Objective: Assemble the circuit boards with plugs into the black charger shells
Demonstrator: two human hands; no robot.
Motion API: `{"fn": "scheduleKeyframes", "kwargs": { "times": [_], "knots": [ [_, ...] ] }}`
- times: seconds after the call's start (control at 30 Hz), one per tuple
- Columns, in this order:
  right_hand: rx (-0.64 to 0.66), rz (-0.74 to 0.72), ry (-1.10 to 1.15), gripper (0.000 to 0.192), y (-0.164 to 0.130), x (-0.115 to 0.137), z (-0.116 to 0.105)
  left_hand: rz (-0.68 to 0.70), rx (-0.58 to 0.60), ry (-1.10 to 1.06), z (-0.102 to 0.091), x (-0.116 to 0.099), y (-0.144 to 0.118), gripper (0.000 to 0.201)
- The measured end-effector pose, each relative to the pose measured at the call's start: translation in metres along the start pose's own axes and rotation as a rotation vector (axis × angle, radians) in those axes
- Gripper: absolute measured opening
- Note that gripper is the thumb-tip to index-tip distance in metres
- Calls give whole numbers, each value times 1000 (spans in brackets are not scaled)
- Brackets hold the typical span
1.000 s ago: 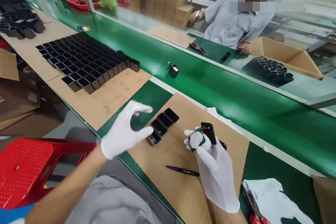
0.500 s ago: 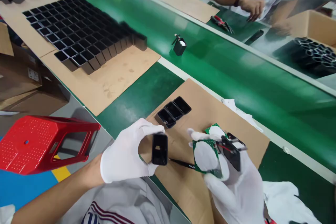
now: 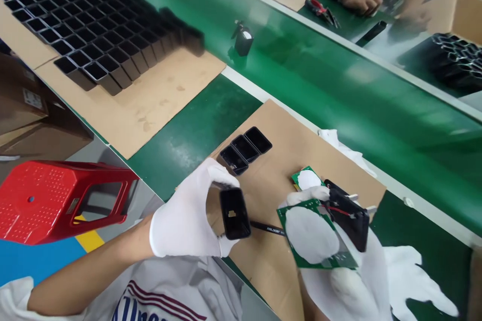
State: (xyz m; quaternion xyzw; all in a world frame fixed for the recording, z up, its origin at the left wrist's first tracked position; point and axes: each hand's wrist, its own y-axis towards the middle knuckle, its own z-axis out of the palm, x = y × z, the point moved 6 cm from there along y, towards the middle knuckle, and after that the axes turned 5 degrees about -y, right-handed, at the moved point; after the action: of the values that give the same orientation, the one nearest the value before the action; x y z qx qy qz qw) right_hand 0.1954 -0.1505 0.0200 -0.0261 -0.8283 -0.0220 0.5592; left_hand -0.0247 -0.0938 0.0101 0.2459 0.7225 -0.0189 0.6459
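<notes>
White-gloved, my left hand [image 3: 184,220] is closed around a black rectangular case [image 3: 239,228]. The case's open end faces me, with a small tan patch visible inside. My right hand [image 3: 354,281], also gloved, grips a green circuit board [image 3: 307,261] bearing a large white pad [image 3: 312,235]. Beside the board in that hand is a flat black part [image 3: 350,220], with red and black wires running near it. A slim black tool [image 3: 268,228] with white lettering lies between my hands. Behind my right hand a second green board [image 3: 295,178] with a white pad rests on the cardboard sheet [image 3: 289,125].
Three black cases [image 3: 246,148] stand together on the cardboard. Many black cases [image 3: 98,35] stand in rows at left. A black unit [image 3: 244,42] sits on the green belt [image 3: 301,65]. Across it are a person's hand [image 3: 361,0] and pliers [image 3: 320,10]. A red stool [image 3: 48,200] stands left.
My right hand has turned the circuit board so its padded face shows more fully. My left hand still holds the case, now slightly tilted. The camera view has shifted.
</notes>
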Motion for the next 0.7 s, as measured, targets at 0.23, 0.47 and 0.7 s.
{"fn": "scheduleKeyframes", "kwargs": {
  "times": [0.23, 0.47, 0.7],
  "knots": [
    [-6, -71, 202, 57, 16, 22, 17, -91, -235, 31, 10, 8, -11, 49],
    [-37, -118, 208, 60, 10, 28, 19, 35, -313, -174, 22, 1, -12, 60],
    [18, -175, 330, 67, 5, 32, 22, 124, -304, -270, 31, 3, -17, 62]
  ]
}}
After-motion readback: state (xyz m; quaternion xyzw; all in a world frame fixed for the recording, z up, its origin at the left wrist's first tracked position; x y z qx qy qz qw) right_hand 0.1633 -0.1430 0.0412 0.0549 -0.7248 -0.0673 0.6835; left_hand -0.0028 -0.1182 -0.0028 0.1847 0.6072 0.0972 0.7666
